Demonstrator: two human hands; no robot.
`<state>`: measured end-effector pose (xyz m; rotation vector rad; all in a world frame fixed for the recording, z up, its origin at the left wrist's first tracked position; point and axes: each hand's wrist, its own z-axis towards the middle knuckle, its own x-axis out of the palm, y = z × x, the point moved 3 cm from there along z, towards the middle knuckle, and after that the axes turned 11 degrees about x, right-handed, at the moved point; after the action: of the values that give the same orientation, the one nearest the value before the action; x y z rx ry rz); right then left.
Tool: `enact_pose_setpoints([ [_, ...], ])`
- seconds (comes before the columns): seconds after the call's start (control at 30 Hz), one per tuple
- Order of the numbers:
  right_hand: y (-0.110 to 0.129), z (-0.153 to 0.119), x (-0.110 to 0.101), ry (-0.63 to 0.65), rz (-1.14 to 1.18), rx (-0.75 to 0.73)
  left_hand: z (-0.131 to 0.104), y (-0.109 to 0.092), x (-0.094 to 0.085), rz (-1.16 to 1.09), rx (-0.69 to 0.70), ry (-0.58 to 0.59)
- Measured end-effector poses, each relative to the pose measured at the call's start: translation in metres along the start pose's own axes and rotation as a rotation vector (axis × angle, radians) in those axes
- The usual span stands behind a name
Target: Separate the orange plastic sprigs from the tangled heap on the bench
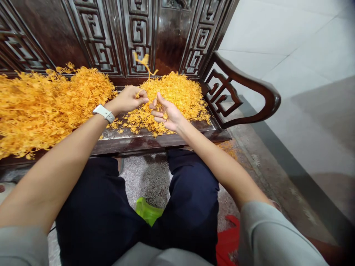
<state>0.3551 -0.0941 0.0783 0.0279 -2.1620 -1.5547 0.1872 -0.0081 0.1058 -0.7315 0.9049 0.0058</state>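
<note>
My left hand (131, 99), with a pale watch (104, 113) on its wrist, pinches a thin orange stem-like piece (138, 95) between thumb and fingers. Close by on the right, my right hand (168, 114) is half curled, palm up, with small pronged orange pieces (165, 116) among its fingers. Above the left hand, a blurred orange branching piece (144, 62) shows against the bench back; whether it touches the hand I cannot tell. Both hands are over a heap of loose orange pieces (180, 90), apparently plastic, on the dark wooden bench (133, 145).
A larger heap of orange pieces (50, 107) covers the bench at left. A carved armrest (249, 85) bounds the right end, beside a white tiled wall (277, 33). On the floor are a bright green plastic object (148, 211) and a red one (229, 240).
</note>
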Motion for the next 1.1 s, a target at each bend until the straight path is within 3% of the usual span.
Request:
enact_pose_setpoints([
  [0.13,-0.004,0.007,0.010,0.005,-0.064,0.027,-0.003,0.011,-0.004,0.061,-0.032,0.014],
  [0.33,0.004,0.012,0.030,-0.255,-0.312,-0.178,0.006,0.021,-0.014,0.123,-0.012,-0.111],
  [0.47,0.010,-0.002,0.041,-0.211,-0.610,-0.289,0.013,0.023,-0.015,0.094,-0.068,-0.185],
  [0.6,0.006,-0.017,0.036,-0.252,-0.597,-0.316,0.014,0.020,-0.012,0.081,-0.061,-0.199],
  [0.77,-0.007,-0.026,0.039,-0.225,-0.599,-0.273,0.010,0.025,-0.010,0.023,-0.091,-0.167],
  [0.87,-0.002,-0.033,0.040,-0.228,-0.635,-0.223,0.013,0.023,-0.007,-0.017,-0.077,-0.181],
  [0.93,0.006,-0.040,0.040,-0.251,-0.781,-0.173,0.016,0.021,-0.005,0.001,-0.072,-0.181],
  [1.0,0.013,-0.051,0.041,-0.357,-1.048,-0.147,0.015,0.024,-0.008,0.072,-0.090,-0.175],
  [1.07,0.015,-0.069,0.043,-0.463,-1.294,-0.103,0.002,0.036,-0.026,0.170,-0.174,-0.241],
  [1.1,0.013,-0.080,0.045,-0.460,-1.361,-0.064,-0.010,0.044,-0.041,0.236,-0.235,-0.337],
])
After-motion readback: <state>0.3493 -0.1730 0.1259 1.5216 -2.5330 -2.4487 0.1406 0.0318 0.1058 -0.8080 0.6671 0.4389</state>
